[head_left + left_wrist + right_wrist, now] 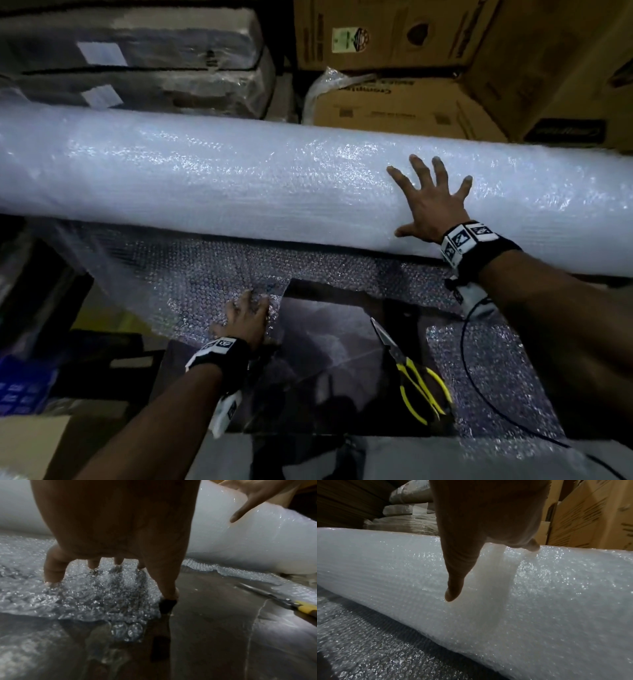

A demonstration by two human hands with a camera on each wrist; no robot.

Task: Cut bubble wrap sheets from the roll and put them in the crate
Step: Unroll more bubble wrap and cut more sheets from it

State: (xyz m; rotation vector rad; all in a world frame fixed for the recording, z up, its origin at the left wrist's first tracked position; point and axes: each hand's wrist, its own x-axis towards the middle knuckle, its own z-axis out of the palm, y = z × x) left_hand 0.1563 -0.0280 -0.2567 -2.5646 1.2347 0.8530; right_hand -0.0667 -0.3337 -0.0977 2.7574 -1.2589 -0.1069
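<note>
Tabletop (329,359) — right hand (432,205) flat on roll (239,178).

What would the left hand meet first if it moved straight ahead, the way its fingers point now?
Probably the bubble wrap roll. The left hand presses the unrolled bubble wrap sheet, fingers pointing toward the roll; only sheet lies between. Depth is unclear.

A thick white bubble wrap roll (239,178) lies on its side across the dark table (329,359). A clear loose sheet (191,284) runs off its underside toward the person, flat on the table, with a ragged, notched near edge.
</note>
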